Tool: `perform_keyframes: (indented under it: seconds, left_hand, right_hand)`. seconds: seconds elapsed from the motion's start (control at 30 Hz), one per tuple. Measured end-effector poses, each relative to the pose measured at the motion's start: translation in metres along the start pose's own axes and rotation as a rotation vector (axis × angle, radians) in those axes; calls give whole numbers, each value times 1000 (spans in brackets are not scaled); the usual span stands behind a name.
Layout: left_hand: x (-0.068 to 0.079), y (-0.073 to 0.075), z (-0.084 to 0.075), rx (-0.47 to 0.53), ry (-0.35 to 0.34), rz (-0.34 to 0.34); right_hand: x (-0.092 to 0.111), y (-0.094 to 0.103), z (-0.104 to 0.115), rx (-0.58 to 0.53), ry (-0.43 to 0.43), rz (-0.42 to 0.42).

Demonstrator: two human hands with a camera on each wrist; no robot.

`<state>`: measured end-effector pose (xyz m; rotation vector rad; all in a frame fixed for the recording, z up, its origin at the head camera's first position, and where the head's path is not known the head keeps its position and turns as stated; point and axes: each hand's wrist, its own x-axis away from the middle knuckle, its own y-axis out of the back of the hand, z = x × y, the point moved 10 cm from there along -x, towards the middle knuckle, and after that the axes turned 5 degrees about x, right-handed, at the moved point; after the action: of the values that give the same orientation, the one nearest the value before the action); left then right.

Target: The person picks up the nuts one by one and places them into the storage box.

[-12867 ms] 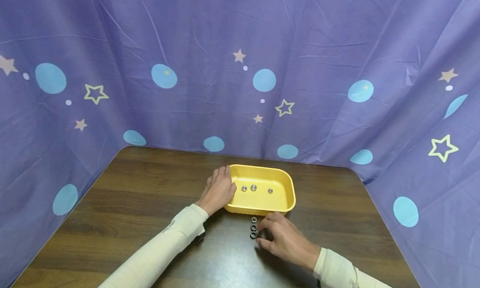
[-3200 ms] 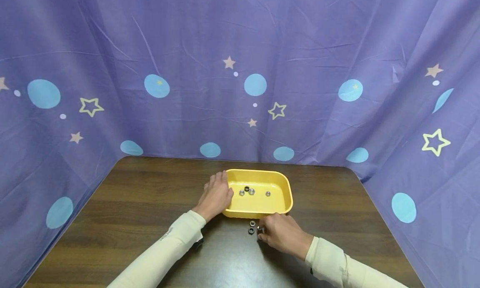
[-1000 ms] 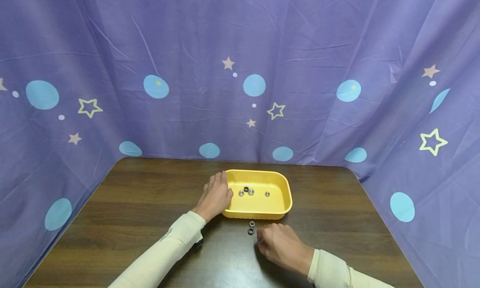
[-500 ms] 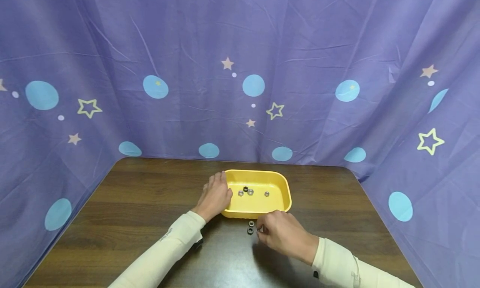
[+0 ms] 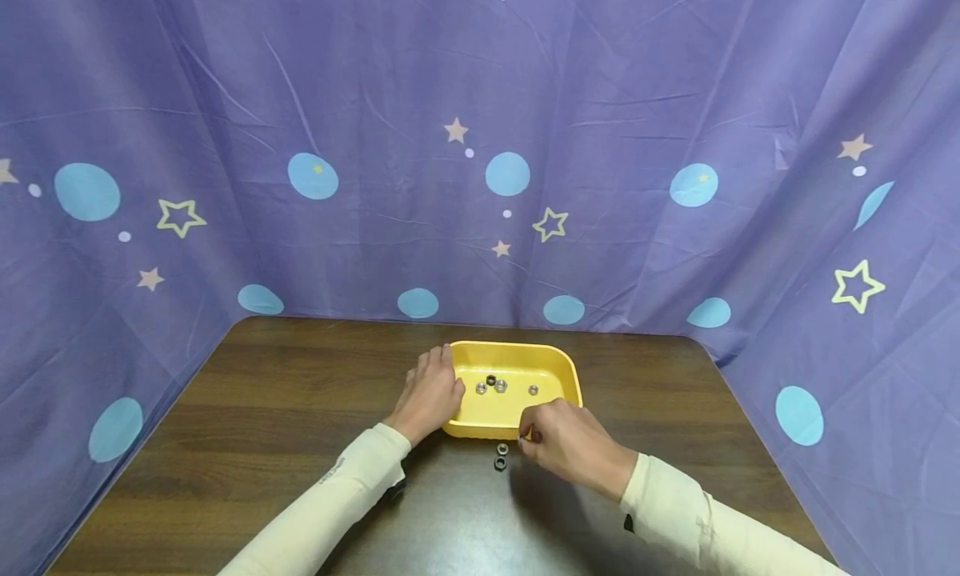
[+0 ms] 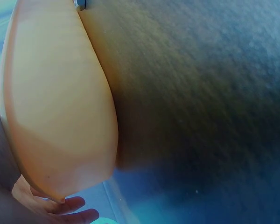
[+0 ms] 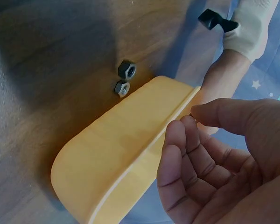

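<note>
The right hand (image 5: 576,444) pinches a small metal piece (image 5: 521,439) between thumb and fingertips at the near rim of the yellow tray (image 5: 480,432) (too covered for its facing to be told), while the left hand (image 5: 429,394) grips the left end of the tray, whose long axis runs left to right. Compared with one second earlier, the right hand lies farther forward, overlapping the near wall. Four nuts (image 5: 500,386) lie inside; the wall separates them from two dark nuts (image 7: 127,70) on the table (image 5: 337,368).

Fingers (image 6: 73,205) at the yellow tray (image 6: 60,102)
</note>
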<state>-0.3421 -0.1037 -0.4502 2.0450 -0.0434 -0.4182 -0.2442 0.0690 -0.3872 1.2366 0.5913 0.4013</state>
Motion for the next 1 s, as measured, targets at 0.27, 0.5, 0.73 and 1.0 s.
perform_keyframes:
  seconds: [0.27, 0.5, 0.73, 1.0]
  left_hand:
    - [1, 0, 0, 1, -7, -18]
    - [1, 1, -2, 3, -13, -22]
    - [2, 2, -1, -3, -11, -20]
    - [2, 2, -2, -6, -18, -16]
  right_hand:
    - [-15, -2, -20, 19, -45, 22]
    - [-35, -6, -36, 50, -100, 49]
    - [-55, -12, -40, 83, -59, 44]
    - [-80, -12, -57, 125, -112, 76]
